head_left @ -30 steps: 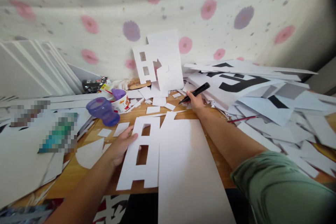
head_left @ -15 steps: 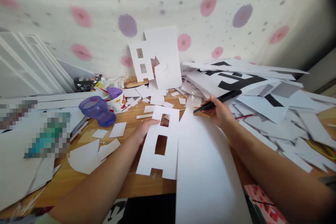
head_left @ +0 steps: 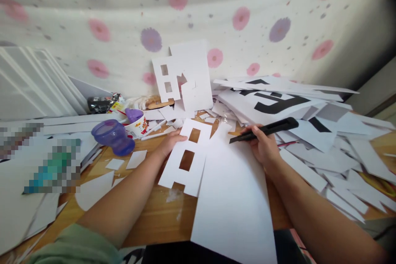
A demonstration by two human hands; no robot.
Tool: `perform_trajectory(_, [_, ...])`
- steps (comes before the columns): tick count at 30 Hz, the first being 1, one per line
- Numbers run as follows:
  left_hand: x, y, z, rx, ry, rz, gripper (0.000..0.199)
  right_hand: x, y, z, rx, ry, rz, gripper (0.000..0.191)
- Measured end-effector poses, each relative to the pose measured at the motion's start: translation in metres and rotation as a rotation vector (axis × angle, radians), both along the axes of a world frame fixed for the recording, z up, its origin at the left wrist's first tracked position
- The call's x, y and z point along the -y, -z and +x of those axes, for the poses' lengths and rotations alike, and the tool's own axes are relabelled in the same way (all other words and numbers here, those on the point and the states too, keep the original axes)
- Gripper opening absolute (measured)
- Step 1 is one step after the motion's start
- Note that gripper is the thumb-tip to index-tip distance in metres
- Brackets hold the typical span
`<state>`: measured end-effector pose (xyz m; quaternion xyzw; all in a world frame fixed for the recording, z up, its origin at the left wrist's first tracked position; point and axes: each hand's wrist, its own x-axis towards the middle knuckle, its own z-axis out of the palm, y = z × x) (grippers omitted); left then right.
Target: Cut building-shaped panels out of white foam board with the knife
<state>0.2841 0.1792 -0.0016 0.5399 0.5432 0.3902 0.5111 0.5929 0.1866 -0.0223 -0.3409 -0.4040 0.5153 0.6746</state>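
Cutting white card at a cluttered tabletop (head_left: 161, 222)

Left hand (head_left: 168, 143) presses flat, fingers spread, on the cut-out card (head_left: 185, 173); right hand (head_left: 262, 146) is clamped around a black knife (head_left: 266, 129) above the white sheet (head_left: 232, 198).

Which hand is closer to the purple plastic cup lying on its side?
Left. The left hand rests on the white cut-out board, a short way right of the purple cup. The right hand, holding a black utility knife, is farther right, beyond that board.
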Motion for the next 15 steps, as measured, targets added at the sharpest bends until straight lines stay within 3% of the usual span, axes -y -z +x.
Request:
perform_trajectory(8, [0.054, 0.008, -0.023, -0.656, -0.126, 0.114, 0.03, -0.001, 0.015, -0.002, 0.134, 0.015, -0.016, 0.027])
perform_trajectory(12, [0.057, -0.001, -0.039, -0.943, -0.111, 0.145, 0.042, -0.001, 0.017, -0.002, 0.13, 0.038, -0.068, 0.033])
perform_trajectory(15, [0.053, -0.011, -0.037, -1.057, -0.051, 0.152, 0.039, 0.0, 0.018, -0.004, 0.098, 0.029, -0.119, 0.04])
